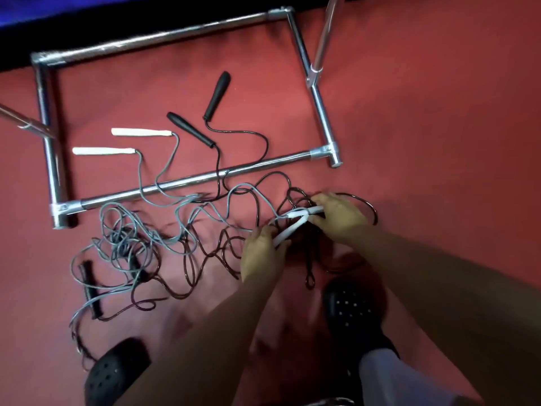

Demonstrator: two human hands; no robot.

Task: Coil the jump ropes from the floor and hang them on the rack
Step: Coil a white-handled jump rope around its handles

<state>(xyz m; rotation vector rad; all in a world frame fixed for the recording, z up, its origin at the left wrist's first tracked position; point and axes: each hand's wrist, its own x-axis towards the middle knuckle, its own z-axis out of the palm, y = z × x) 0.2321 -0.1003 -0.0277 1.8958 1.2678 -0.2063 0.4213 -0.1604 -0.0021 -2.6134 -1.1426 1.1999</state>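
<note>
Several jump ropes lie tangled on the red floor. A grey rope [164,241] runs up to two white handles [140,132] inside the rack's base. A dark rope [216,253] leads to two black handles [218,95]. Another black handle [89,288] lies at the lower left. My left hand [262,253] grips one white handle [288,231] of a further rope. My right hand [336,213] holds a second white handle [314,210] just above it, and the two handles cross between my hands.
The chrome rack base [187,183] forms a rectangle on the floor, with upright poles [323,36] rising at right and left. Its front bar lies over the ropes. My black perforated shoes [348,309] stand close below the tangle. A dark edge runs along the top.
</note>
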